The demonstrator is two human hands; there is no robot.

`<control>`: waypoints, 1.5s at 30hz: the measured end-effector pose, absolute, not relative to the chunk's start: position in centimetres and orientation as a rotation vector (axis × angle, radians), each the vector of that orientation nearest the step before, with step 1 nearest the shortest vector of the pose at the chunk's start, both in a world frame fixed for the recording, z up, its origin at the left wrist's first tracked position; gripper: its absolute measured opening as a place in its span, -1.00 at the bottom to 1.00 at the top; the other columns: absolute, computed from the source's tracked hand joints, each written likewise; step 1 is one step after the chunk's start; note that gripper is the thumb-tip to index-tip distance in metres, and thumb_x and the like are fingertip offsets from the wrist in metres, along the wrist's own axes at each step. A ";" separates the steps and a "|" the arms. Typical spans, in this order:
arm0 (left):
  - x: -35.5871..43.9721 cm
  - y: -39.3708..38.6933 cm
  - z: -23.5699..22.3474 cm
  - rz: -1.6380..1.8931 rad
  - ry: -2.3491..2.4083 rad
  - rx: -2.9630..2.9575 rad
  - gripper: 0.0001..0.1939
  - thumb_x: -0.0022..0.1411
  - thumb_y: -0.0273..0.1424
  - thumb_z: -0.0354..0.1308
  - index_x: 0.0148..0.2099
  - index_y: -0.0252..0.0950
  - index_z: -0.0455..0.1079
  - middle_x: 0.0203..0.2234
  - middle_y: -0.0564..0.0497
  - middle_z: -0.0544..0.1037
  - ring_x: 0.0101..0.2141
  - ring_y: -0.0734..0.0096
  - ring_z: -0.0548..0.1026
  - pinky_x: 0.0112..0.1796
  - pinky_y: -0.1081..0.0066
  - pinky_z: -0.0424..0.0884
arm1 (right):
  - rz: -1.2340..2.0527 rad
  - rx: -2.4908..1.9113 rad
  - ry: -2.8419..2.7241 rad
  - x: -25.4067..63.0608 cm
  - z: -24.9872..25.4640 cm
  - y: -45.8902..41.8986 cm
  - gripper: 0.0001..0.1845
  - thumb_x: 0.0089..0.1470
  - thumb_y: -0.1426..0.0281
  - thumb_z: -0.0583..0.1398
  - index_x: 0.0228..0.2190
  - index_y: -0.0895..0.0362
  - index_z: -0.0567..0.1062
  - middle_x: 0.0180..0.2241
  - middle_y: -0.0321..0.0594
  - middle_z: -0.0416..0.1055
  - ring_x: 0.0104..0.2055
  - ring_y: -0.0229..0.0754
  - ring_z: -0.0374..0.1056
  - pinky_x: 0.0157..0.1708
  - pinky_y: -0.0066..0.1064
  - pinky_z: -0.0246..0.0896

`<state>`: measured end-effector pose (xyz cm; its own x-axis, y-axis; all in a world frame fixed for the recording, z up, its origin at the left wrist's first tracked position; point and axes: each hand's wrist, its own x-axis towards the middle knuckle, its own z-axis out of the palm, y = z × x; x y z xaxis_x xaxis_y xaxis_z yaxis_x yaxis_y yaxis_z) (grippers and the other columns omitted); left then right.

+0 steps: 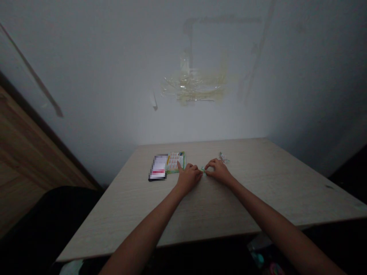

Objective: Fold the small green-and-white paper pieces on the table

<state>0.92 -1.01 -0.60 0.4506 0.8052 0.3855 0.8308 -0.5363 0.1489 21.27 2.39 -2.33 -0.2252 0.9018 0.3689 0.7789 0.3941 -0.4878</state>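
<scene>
Near the middle of the table [129, 214], my left hand [189, 176] and my right hand [218, 170] meet over a small green-and-white piece [203, 170]. The fingers of both hands are pinched on it from either side; its kind is too small to make out. A printed booklet or card with a green border [175, 162] lies just beyond my left hand. To the booklet's left is a phone [157, 168] with a lit, blurred-out screen. Behind my right hand lies a small crumpled clear wrapper [223, 157].
A pale wall [114, 76] with peeling clear tape [197, 86] rises behind the table. At the left stands a wooden panel [28, 141], with a dark object [63, 217] below it. Under the front edge at right are several coloured items [259, 259], dimly lit.
</scene>
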 end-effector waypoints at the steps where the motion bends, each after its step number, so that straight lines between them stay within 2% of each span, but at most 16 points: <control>1: 0.9 -1.0 -0.6 -0.643 -1.487 -2.619 -0.82 0.34 -0.26 0.11 -0.17 -0.05 0.55 -0.22 0.04 0.58 -0.03 0.16 0.38 0.11 -0.54 -0.43 | 0.264 -1.425 -2.055 21.3 -2.3 2.4 -0.82 -0.02 0.31 0.32 -0.30 0.00 0.63 -0.16 -0.18 0.40 -0.05 -0.08 0.31 0.02 -0.17 0.15; 25: 1.0 -0.8 -0.8 -0.657 -1.459 -2.609 -0.81 0.34 -0.26 0.10 -0.20 -0.06 0.56 -0.26 0.05 0.57 -0.07 0.17 0.40 0.07 -0.60 -0.41 | 0.311 -1.364 -2.110 22.0 -2.7 2.7 -0.75 -0.10 0.30 0.37 -0.28 0.00 0.61 -0.13 -0.18 0.40 -0.02 -0.07 0.30 0.04 -0.14 0.15; 36: 0.7 -1.0 -0.8 -0.673 -1.471 -2.628 -0.83 0.34 -0.26 0.11 -0.14 -0.02 0.54 -0.22 0.07 0.58 -0.02 0.16 0.39 0.08 -0.58 -0.42 | 0.275 -1.422 -2.137 21.7 -2.3 1.7 -0.75 0.01 0.30 0.32 -0.20 -0.01 0.57 -0.06 -0.16 0.37 0.04 -0.07 0.26 0.08 -0.19 0.12; 45: 0.7 -0.9 -0.7 -0.628 -1.465 -2.649 -0.81 0.36 -0.25 0.08 -0.12 -0.03 0.54 -0.20 0.07 0.58 -0.03 0.18 0.38 0.10 -0.55 -0.42 | 0.306 -1.385 -2.158 22.0 -2.5 2.1 -0.71 -0.05 0.29 0.35 -0.21 0.01 0.57 -0.06 -0.16 0.36 0.05 -0.04 0.26 0.10 -0.12 0.12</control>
<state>0.69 -0.92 -0.74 0.4688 0.8013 0.3718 0.8217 -0.5500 0.1492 21.99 2.11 -2.50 -0.3162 0.8910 0.3258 0.7654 0.4425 -0.4673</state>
